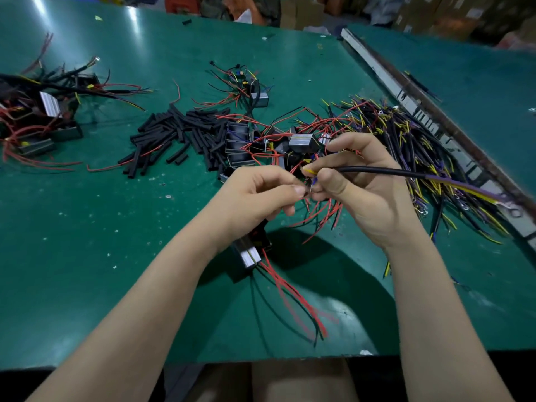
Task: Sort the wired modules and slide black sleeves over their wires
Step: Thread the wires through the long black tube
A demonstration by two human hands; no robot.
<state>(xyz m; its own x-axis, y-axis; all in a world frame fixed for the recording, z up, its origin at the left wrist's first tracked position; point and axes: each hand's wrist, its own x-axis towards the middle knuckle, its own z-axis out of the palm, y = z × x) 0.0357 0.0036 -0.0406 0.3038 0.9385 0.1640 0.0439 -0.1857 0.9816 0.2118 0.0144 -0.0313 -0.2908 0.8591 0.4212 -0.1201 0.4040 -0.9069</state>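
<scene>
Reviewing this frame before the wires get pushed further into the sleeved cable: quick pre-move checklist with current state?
1. Right hand grips the black sleeved cable: ok.
2. Left hand pinches the wire ends at the cable mouth: ok.
3. Wire tips actually inside the sleeve: cannot tell, fingers hide them.
4. Module supported: cannot tell, it sits below the left wrist, contact with the table unclear.
5. Spare black sleeves available: ok, piled ahead to the left.
6. Loose red wires clear of the joint: ok, trailing toward the person.
</scene>
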